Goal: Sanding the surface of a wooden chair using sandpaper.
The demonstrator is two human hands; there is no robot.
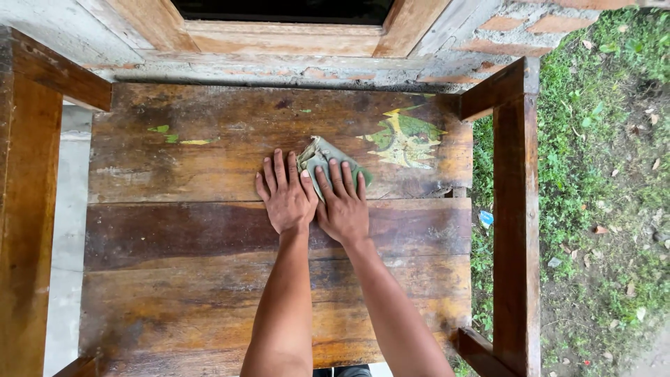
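Sanding step under way: both hands, left [287, 197] and right [343, 207], fingers spread flat, are pressing a worn sandpaper sheet [322, 158] under the fingertips onto the bench [209, 230]; the next stroke likely needs steady downward pressure.

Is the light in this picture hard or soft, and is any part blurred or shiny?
Head view: soft, even daylight with no hard shadows; the left hand and right hand on the green cloth look sharp; the darker plank of the wooden bench shows a faint sheen; the grass is slightly softer.
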